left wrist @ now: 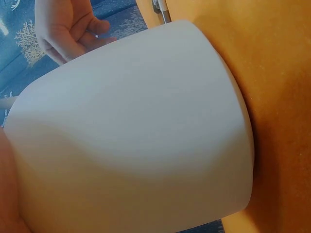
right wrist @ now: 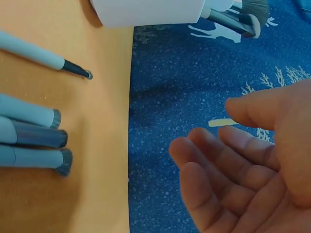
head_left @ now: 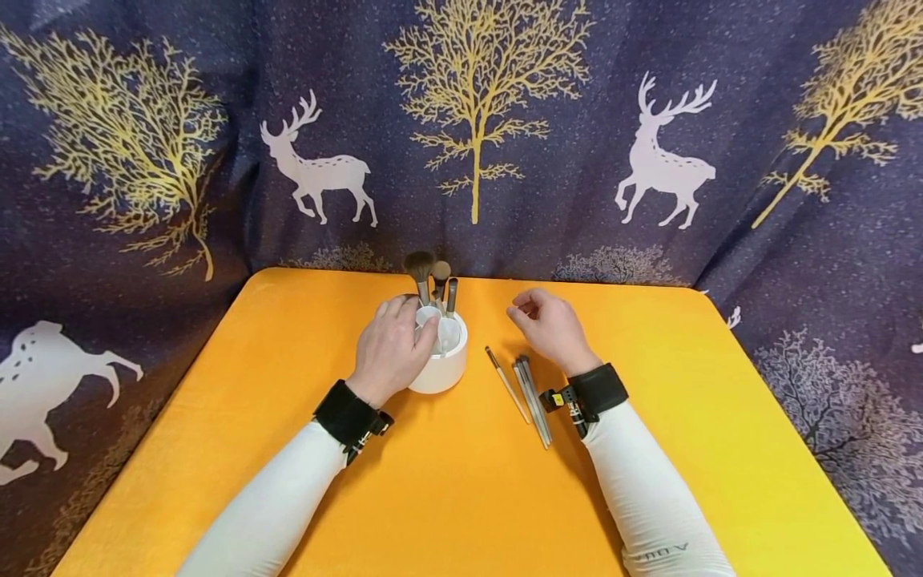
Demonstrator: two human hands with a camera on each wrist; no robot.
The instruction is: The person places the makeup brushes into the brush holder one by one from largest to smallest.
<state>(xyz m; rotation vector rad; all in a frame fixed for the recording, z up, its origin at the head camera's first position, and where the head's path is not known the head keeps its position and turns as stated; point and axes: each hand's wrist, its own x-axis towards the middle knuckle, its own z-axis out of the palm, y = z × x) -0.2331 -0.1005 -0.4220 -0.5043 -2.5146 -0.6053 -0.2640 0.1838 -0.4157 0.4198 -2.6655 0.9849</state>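
Observation:
A round white makeup brush holder [head_left: 436, 375] stands on the table, with several dark-bristled makeup brushes [head_left: 422, 279] upright at its back. My left hand [head_left: 392, 340] grips its left side, thumb along the upper rim. The holder's wall [left wrist: 136, 111] fills most of the left wrist view. Nothing is in my right hand [head_left: 554, 330], which hovers to the right of the holder with fingers loosely bent. Below it lie a thin brush [head_left: 507, 385] with a small dark tip and three thicker brushes [head_left: 534, 405] side by side, their bristles pointing away from me.
The table [head_left: 433, 513] has a yellow-orange cover. Behind and beside it hangs a dark blue curtain [head_left: 404, 184] printed with deer and golden trees. Each wrist carries a black strap with a small camera.

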